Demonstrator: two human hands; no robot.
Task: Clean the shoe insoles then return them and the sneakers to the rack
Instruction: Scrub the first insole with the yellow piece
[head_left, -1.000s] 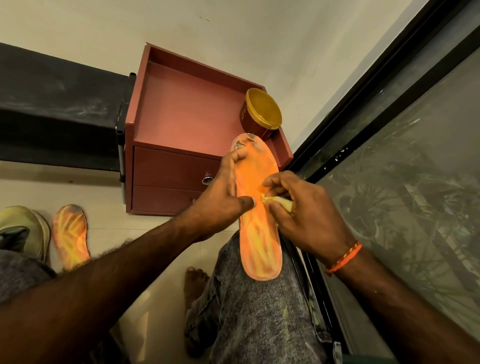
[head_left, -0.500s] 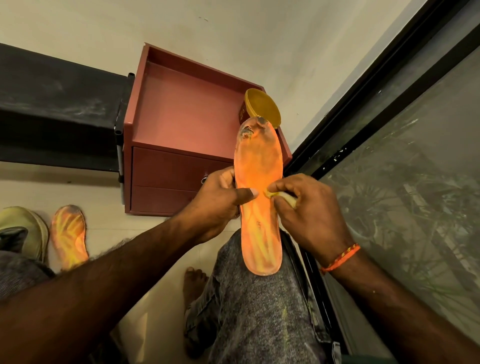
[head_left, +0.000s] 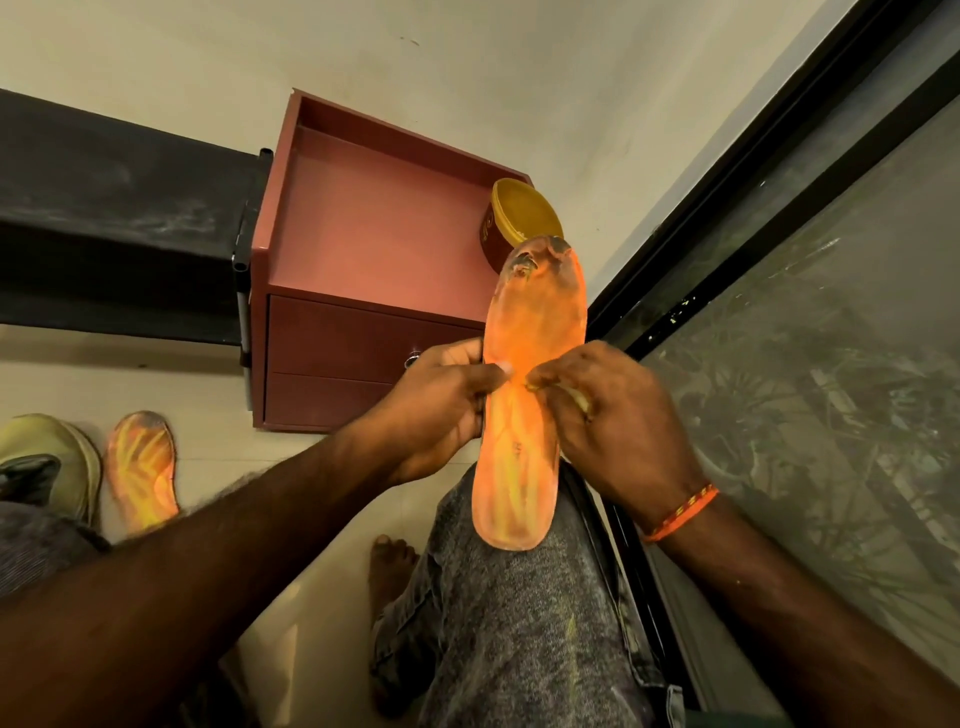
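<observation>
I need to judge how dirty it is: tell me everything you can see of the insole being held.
The insole is orange with yellow streaks, thin and flexible-looking, foam or fabric by appearance. Its far end is worn, with dark grime patches. It is held lengthwise, its near end over a knee in grey jeans. The left hand grips its left edge, thumb on top; the right hand pinches a pale yellowish cloth at its middle.

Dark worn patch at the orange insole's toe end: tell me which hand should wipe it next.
Right. The right hand already pinches the small yellowish wipe at the orange foam insole's middle; the left hand grips the insole's edge, steadying it.
</observation>
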